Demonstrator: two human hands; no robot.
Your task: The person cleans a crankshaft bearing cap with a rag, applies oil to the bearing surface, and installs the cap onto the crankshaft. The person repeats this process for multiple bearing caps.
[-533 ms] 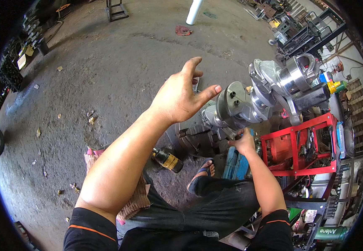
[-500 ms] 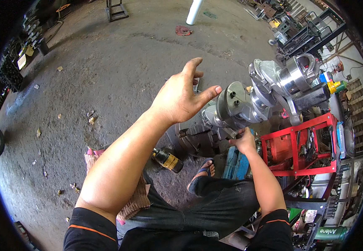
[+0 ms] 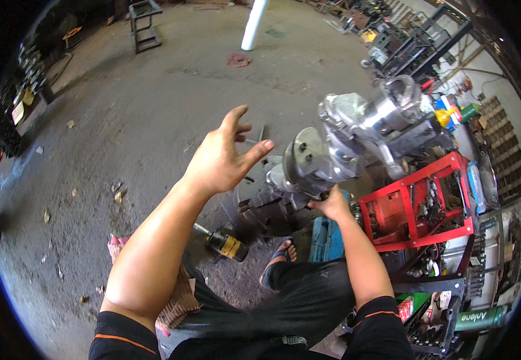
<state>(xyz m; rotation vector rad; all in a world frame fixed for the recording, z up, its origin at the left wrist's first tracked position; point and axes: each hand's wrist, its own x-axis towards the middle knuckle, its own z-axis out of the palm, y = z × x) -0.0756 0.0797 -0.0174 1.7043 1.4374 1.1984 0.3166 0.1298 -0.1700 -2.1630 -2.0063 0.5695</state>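
My left hand [image 3: 221, 157] is raised in the air with fingers spread and holds nothing; it hovers left of a large silver engine assembly [image 3: 356, 135]. That assembly sits on a red metal stand [image 3: 419, 207], with a round flange [image 3: 302, 159] facing me. My right hand [image 3: 332, 204] reaches up under the flange end and touches the metal there; its fingers are hidden against the part. A second dark engine block [image 3: 260, 201] lies on the floor below the flange.
A dark can with a yellow label [image 3: 227, 246] lies on the concrete floor by my sandalled foot [image 3: 277, 261]. A pink rag [image 3: 176, 294] lies beside my leg. Shelves with parts and bottles [image 3: 458, 312] crowd the right. A white post [image 3: 254, 24] stands far back.
My left hand has stayed raised and open, shifting slightly. The right hand remains under the flange.
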